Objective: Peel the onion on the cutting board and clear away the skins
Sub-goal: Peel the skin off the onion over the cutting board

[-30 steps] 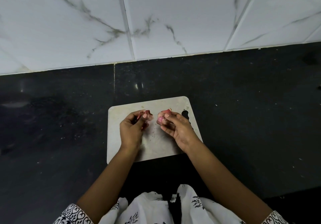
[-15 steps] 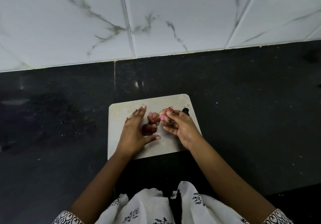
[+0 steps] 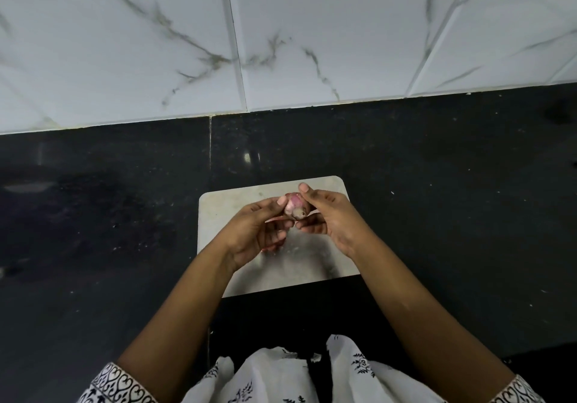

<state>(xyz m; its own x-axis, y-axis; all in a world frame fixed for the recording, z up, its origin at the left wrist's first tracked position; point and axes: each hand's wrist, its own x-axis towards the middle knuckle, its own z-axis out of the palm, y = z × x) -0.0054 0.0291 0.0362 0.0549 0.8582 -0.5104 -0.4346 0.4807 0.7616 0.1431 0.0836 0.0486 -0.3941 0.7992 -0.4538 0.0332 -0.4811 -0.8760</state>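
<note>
A small pink onion [image 3: 295, 207] with a brownish root end is held just above the pale cutting board [image 3: 224, 209]. My right hand [image 3: 331, 221] grips it from the right, fingers curled round it. My left hand [image 3: 256, 234] pinches the onion's left side with thumb and fingertips. The skins dropped on the board are hidden under my hands; a reddish sliver shows below my left fingers.
The board lies on a black stone counter [image 3: 452, 215] near its front edge. A white marble-tiled wall [image 3: 312, 34] rises behind the counter. My white patterned garment [image 3: 274, 377] is at the bottom of the view.
My left hand let the skin pieces drop onto the board, then came back to the onion and pinches it. Both hands lifted the onion slightly and turned its root end toward me.
</note>
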